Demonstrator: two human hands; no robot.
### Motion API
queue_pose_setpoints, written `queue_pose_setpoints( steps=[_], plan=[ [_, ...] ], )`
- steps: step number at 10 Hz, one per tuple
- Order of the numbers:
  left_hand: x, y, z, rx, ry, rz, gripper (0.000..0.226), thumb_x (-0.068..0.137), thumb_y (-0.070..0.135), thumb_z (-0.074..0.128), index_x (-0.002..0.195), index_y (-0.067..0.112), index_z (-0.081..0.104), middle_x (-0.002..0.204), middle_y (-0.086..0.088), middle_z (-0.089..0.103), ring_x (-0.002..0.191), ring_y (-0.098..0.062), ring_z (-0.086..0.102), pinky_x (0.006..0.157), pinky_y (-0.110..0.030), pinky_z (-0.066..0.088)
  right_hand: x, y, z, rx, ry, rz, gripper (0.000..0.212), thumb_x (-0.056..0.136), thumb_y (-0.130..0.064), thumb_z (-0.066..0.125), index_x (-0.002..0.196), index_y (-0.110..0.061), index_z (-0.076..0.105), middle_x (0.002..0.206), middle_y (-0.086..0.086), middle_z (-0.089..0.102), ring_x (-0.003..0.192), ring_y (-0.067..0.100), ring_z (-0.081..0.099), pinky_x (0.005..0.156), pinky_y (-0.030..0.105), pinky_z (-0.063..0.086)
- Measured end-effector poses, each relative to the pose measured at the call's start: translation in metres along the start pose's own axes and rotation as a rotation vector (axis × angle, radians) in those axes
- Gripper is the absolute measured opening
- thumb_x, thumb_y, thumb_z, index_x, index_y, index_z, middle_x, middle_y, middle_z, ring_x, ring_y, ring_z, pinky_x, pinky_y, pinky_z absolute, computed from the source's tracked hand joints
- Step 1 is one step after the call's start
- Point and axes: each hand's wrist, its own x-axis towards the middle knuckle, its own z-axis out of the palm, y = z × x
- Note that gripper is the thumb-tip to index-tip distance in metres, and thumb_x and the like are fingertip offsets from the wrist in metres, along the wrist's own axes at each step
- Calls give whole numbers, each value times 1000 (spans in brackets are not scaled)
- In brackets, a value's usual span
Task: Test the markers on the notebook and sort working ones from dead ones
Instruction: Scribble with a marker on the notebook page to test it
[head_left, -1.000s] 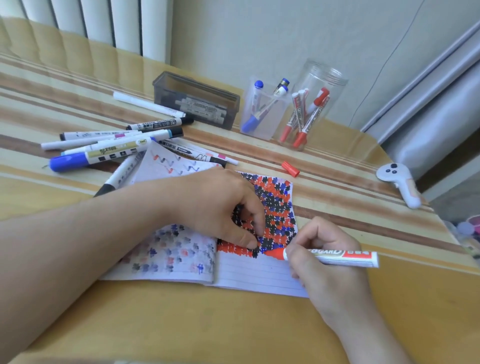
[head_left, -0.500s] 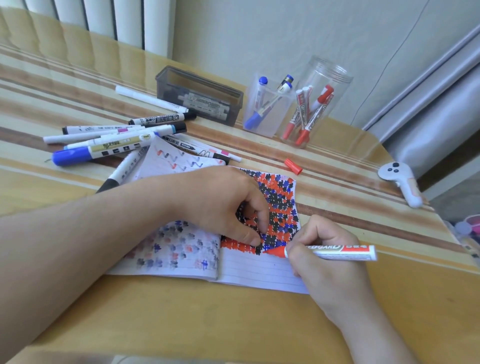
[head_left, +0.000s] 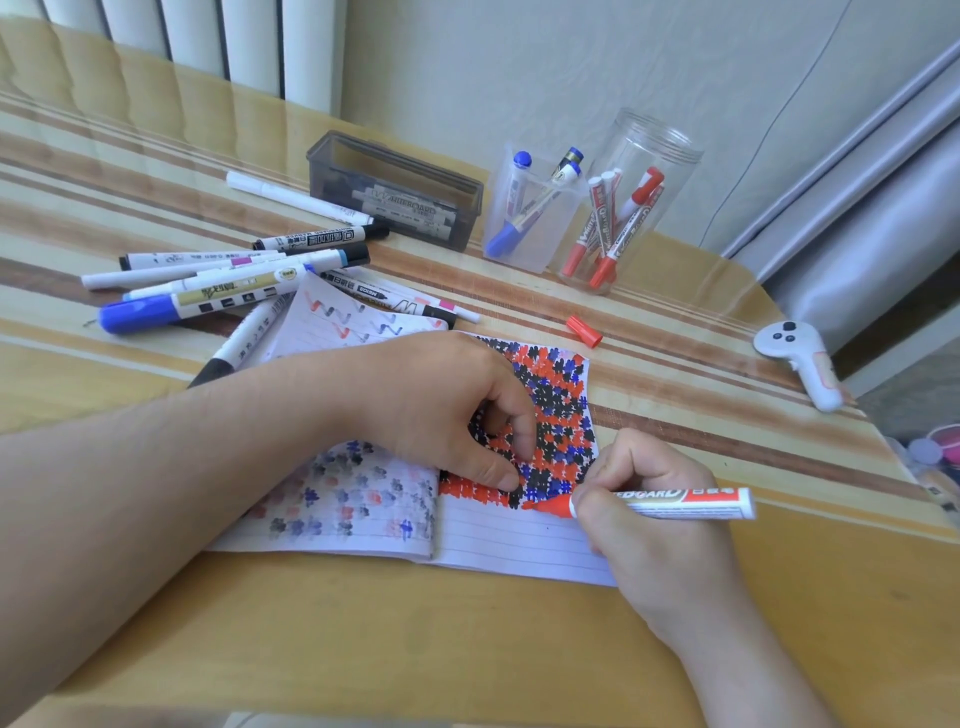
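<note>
An open lined notebook (head_left: 519, 545) lies on the table, its right page filled with red, black and blue marks. My left hand (head_left: 441, 405) rests on it, with the thumb and a finger pressing the page down. My right hand (head_left: 644, 504) grips an uncapped red whiteboard marker (head_left: 685, 503), its tip touching the page at the lower edge of the marks. Its red cap (head_left: 584, 330) lies on the table beyond the notebook. Several loose markers (head_left: 218, 291) are piled at the left.
A dark grey box (head_left: 395, 192) holding markers stands at the back. Beside it are a clear square cup (head_left: 524, 213) with blue markers and a clear round jar (head_left: 623, 208) with red markers. A white controller (head_left: 800, 358) lies at the table's right edge.
The red marker's tip has shifted slightly along the bottom row of marks. My left hand stays on the page. The view has moved a little.
</note>
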Motion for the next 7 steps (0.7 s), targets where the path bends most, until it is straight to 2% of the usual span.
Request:
queue_pose_setpoints(
  steps=[1, 2, 3, 4, 5, 7],
  plan=[
    [0, 0, 0, 2, -5, -5, 31, 78, 66, 75, 104, 49, 70, 89, 22, 62, 90, -2, 62, 80, -35, 54, 0, 2, -3, -157, 49, -7, 15, 87, 3, 70, 75, 5, 62, 68, 18, 62, 49, 12, 52, 42, 15, 39],
    [0, 0, -1, 7, -5, -9, 32, 78, 66, 75, 105, 49, 70, 90, 21, 62, 90, -2, 61, 80, -35, 54, 2, 1, -2, -187, 54, -4, 13, 88, 0, 70, 79, 5, 64, 72, 16, 64, 50, 10, 53, 43, 12, 39],
    [0, 0, 0, 14, -3, -6, 33, 78, 66, 74, 105, 49, 70, 89, 21, 62, 88, -2, 62, 79, -34, 54, 2, 2, 0, -39, 30, -17, 23, 84, -9, 73, 68, -5, 56, 59, 19, 54, 49, 12, 44, 45, 22, 36],
    [0, -1, 0, 15, -3, -6, 33, 78, 66, 74, 106, 49, 70, 89, 20, 62, 88, -1, 61, 79, -34, 54, 1, -2, 1, -37, 33, 6, 24, 84, -5, 72, 67, -5, 56, 59, 19, 53, 50, 13, 44, 46, 23, 36],
    [0, -1, 0, 24, -4, -8, 34, 78, 67, 74, 107, 49, 69, 89, 21, 62, 88, -2, 61, 79, -34, 54, 0, 1, 0, -155, 88, 2, 13, 87, 4, 69, 77, 7, 62, 70, 18, 62, 50, 11, 52, 44, 12, 39],
    [1, 0, -1, 36, -15, -19, 34, 78, 68, 73, 107, 49, 69, 90, 20, 62, 89, -3, 62, 80, -35, 54, 1, 2, 0, -162, 73, -28, 13, 88, 2, 70, 77, 6, 63, 72, 18, 62, 51, 11, 52, 45, 11, 39]
  ],
)
